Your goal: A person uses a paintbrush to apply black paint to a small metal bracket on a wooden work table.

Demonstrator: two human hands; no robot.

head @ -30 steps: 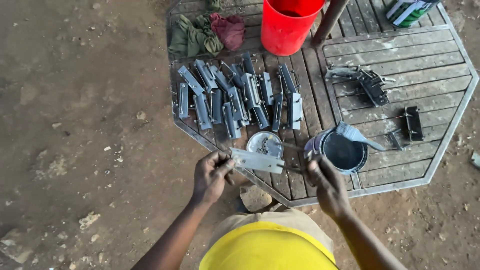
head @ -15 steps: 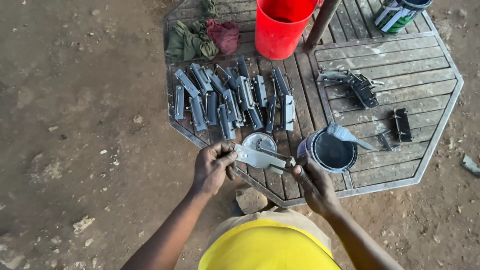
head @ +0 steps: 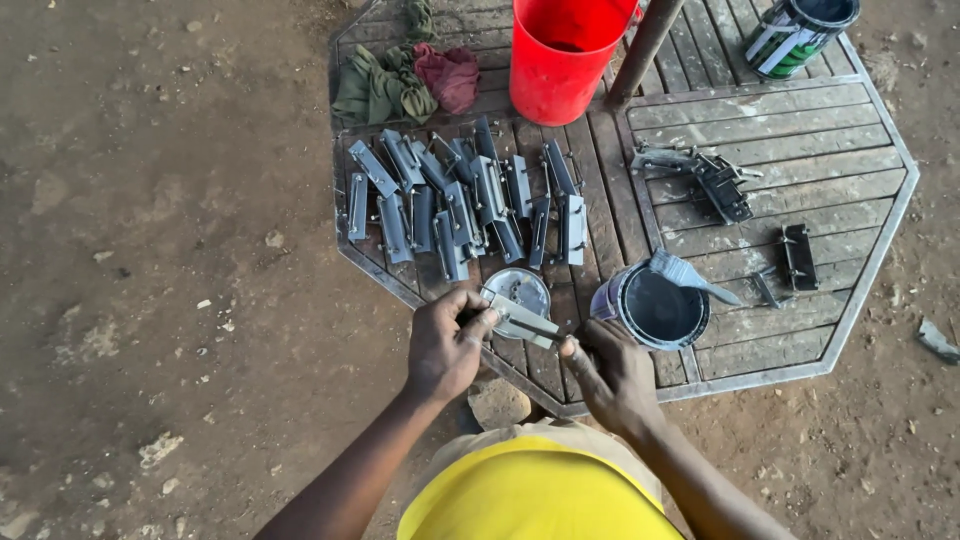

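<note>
My left hand (head: 447,345) pinches one end of a grey metal bracket (head: 520,318); my right hand (head: 612,372) closes thumb and fingers on the opposite end, so both grips are narrow and holding the piece. The bracket sits above the near edge of the octagonal slatted table (head: 850,300), at 6 o'clock from the row of like brackets (head: 465,205) and directly over a round tin lid (head: 520,290). I judge it stiff, light and hard-edged; if freshly coated it may be slick, so the ends are the sound places to hold (the flat faces are best left untouched). At 3 o'clock from it stands an open paint can (head: 655,310) with a brush (head: 690,275) across its rim. A red bucket (head: 562,55) stands at 12 o'clock, and a can with a green and white label (head: 795,35) at 1 o'clock.
</note>
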